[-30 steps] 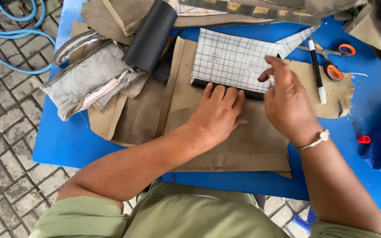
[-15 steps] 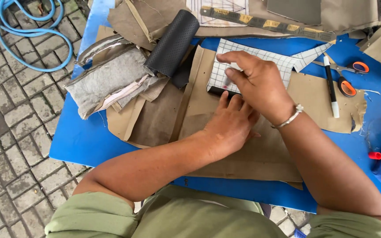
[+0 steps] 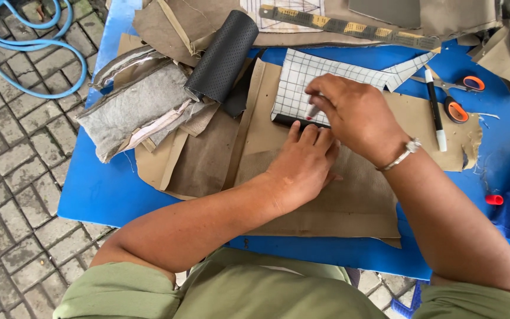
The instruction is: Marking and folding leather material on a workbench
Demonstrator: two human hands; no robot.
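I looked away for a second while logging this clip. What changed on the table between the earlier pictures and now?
The right hand slid leftward along the gridded pattern sheet, from its right end to near the left end, marker tip at the lower edge. The left hand stayed flat below the sheet. Scissors and black roll unchanged.

Counted around the blue table (image 3: pixel 107 189): two hands, left hand (image 3: pixel 302 168) and right hand (image 3: pixel 355 115); one gridded pattern piece (image 3: pixel 320 74); one black roll (image 3: pixel 222 56); one pair of orange-handled scissors (image 3: pixel 458 97); one white marker (image 3: pixel 435 109); one patterned ruler (image 3: pixel 349 26); one blue hose (image 3: pixel 13 35) seen off its left edge.
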